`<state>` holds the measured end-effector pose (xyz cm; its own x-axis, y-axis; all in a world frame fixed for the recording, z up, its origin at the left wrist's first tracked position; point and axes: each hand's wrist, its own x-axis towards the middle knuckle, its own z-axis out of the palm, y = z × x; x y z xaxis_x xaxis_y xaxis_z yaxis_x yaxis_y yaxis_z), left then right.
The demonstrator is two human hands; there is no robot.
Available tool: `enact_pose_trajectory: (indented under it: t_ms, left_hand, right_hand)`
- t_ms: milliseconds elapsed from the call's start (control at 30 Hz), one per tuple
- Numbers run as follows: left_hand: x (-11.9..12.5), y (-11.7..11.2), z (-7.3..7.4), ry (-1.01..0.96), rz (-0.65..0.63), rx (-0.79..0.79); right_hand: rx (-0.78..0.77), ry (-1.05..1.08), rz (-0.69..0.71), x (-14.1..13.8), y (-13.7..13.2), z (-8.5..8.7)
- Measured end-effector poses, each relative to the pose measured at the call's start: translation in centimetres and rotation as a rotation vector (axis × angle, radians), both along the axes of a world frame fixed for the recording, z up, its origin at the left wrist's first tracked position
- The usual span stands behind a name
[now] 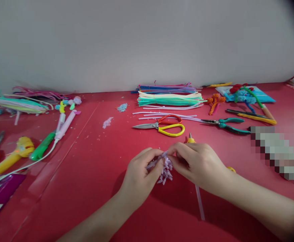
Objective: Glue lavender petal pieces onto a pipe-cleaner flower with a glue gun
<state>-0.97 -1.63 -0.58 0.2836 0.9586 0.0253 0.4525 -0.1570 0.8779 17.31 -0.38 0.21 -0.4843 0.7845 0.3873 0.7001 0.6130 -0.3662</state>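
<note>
Between my two hands is a lilac cluster of short pipe cleaner pieces (165, 173), its pointed ends hanging down. My left hand (142, 176) is closed, pinching the cluster between thumb and forefinger. On the other side, the fingertips of my right hand (199, 164) pinch its upper edge. Partly hidden beneath the right hand lies a yellow hot glue gun (191, 140), its nozzle pointing away from me. A clear glue stick (200, 203) shows below that hand. Scissors (170, 126) with one red and one yellow handle lie just beyond my hands.
Pipe cleaner bundles (170, 99) lie by the wall, loose lilac pipe cleaners (162, 115) before them. Teal-handled pliers (222, 123) and pipe cleaner flowers (242, 92) are at right. Another glue gun (13, 156), a white cord (43, 155) and a purple phone (4, 195) are at left.
</note>
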Motion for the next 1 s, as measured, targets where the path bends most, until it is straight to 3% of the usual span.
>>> enact_pose_trajectory:
  t_ms: [467, 733, 1000]
  left_hand:
    - [0.0, 0.1, 0.1, -0.037, -0.001, -0.046]
    - [0.1, 0.5, 0.4, -0.236, 0.063, -0.185]
    - [0.2, 0.7, 1.2, -0.272, 0.119, -0.204]
  right_hand:
    - [0.027, 0.011, 0.018, -0.2, -0.2, 0.0]
    - [-0.097, 0.193, -0.036, 0.3, -0.2, 1.1]
    - [-0.109, 0.131, -0.058, 0.4, 0.1, 1.8]
